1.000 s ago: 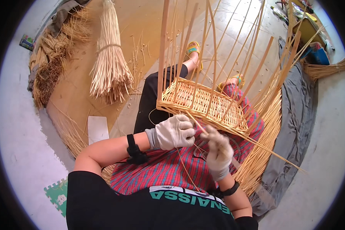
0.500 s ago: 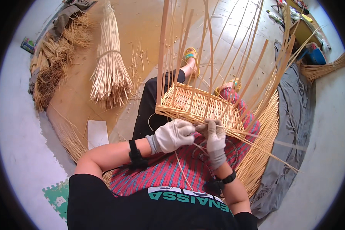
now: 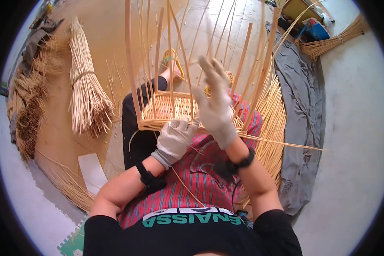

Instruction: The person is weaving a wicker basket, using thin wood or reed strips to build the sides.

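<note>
On my lap rests a half-woven wicker basket [image 3: 168, 104] with a pale rectangular base and tall stakes [image 3: 132, 64] rising around it. My left hand [image 3: 174, 140], in a whitish work glove, has its fingers closed on the near edge of the weave. Raised over the basket's right part is my gloved right hand [image 3: 215, 104], fingers stretched upward and apart, slightly blurred, among the stakes. It hides part of the base. Loose willow strands [image 3: 281, 142] stick out to the right from the near corner.
A tied bundle of peeled rods [image 3: 87, 91] lies at left on the floor, near darker rod heaps [image 3: 27, 111]. At right, long rods [image 3: 271, 128] lie beside a grey cloth [image 3: 301, 119]. Another bundle [image 3: 335, 40] and a blue container [image 3: 316, 30] sit at the far right.
My right hand has left the near edge and risen over the basket, its fingers now extended. My left hand stays at the near edge. The whole view has shifted, so things appear further left.
</note>
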The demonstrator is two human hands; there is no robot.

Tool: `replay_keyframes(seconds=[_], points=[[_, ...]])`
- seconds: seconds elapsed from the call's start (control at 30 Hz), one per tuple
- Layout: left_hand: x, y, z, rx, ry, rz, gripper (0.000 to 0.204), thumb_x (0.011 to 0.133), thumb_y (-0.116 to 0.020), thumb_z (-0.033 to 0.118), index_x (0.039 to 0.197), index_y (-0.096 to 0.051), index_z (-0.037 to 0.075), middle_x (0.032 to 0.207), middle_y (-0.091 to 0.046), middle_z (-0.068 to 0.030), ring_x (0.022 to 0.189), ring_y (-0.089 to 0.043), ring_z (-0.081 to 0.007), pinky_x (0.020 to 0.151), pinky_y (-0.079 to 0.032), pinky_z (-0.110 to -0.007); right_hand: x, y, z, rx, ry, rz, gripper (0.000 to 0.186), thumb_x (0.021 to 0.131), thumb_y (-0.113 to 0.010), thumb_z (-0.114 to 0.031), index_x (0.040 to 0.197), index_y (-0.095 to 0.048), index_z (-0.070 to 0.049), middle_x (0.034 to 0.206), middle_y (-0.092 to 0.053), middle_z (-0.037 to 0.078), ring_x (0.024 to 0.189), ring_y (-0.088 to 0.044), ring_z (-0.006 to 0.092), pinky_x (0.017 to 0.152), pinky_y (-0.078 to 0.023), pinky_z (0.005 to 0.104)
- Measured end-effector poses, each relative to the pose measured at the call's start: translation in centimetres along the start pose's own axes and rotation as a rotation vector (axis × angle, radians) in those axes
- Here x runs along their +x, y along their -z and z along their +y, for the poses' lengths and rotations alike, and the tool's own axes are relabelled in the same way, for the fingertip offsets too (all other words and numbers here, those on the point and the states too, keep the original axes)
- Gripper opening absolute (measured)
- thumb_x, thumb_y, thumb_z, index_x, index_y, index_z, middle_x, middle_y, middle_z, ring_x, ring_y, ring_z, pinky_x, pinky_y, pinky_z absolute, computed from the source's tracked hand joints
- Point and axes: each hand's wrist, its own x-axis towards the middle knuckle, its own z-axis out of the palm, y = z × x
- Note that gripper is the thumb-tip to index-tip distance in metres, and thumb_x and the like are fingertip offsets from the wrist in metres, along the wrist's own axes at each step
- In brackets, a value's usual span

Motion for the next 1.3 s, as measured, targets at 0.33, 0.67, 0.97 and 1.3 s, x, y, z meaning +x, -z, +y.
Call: replay_keyframes(seconds=[0.33, 0.67, 0.97, 1.3], points=[[3.0, 1.7, 1.3, -0.177, -0.179, 0.063, 0.038, 0.089, -0.070, 0.025, 0.125, -0.068, 0.012, 0.107, -0.062, -0.0074, 0.105, -0.063, -0.0285, 0.095, -0.049, -0.044, -4.2, 7.5, 1.7, -0.108, -0.484, -0.103, 0.027, 0.102, -0.063, -0.022, 0.124, -0.071, -0.009, 0.087, -0.073, 0.017, 0.081, -0.075, 0.0262, 0.075, -0.057, 0.0376], [3.9, 0.6, 1.4, -0.292, -0.091, -0.060, 0.029, 0.091, -0.067, 0.028, 0.118, -0.070, 0.017, 0.090, -0.062, -0.0127, 0.089, -0.065, -0.0338, 0.075, -0.051, -0.046, -5.3, 7.2, 0.6, 0.219, -0.552, -0.237, 0.025, 0.105, -0.058, -0.023, 0.107, -0.073, -0.003, 0.071, -0.067, 0.007, 0.056, -0.063, 0.0106, 0.052, -0.048, 0.0281], [3.5, 0.5, 3.0, -0.417, 0.055, 0.111, 0.043, 0.091, -0.073, 0.023, 0.132, -0.066, 0.013, 0.095, -0.070, -0.0123, 0.085, -0.070, -0.0327, 0.071, -0.054, -0.043, -2.2, 9.0, 4.7, -0.153, -0.302, 0.038, 0.059, 0.100, -0.065, -0.014, 0.156, -0.045, -0.016, 0.108, -0.073, 0.016, 0.097, -0.068, 0.0184, 0.089, -0.053, 0.0317], [4.7, 1.1, 2.7, -0.558, 0.211, -0.109, 0.023, 0.095, -0.065, 0.012, 0.116, -0.073, 0.012, 0.098, -0.074, -0.0180, 0.090, -0.073, -0.0366, 0.075, -0.056, -0.044, 0.6, 5.6, -1.4, -0.401, 0.325, -0.196, 0.073, 0.077, -0.080, -0.006, 0.147, -0.058, -0.009, 0.123, -0.070, 0.014, 0.123, -0.061, 0.0291, 0.106, -0.047, 0.0452]])
